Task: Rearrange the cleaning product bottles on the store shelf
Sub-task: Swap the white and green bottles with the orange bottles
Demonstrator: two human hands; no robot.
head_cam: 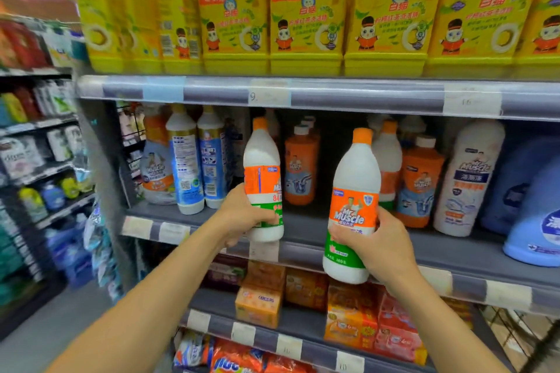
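Each of my hands holds a white Mr Muscle bottle with an orange cap in front of the middle shelf (303,230). My left hand (242,215) grips the left bottle (263,160) around its lower half, upright, its base just above the shelf's front edge. My right hand (385,245) grips the right bottle (353,191) at its lower label, held lower and nearer to me, label facing me. Behind them on the shelf stand orange bottles (301,166), more white ones (387,160) and blue-labelled bottles (188,169).
Yellow detergent jugs (306,15) fill the shelf above. A tall white bottle (469,179) and blue jugs (533,221) stand at the right of the middle shelf. Orange and red soap packs (351,318) lie on the shelf below. Another aisle's shelves (36,142) run along the left.
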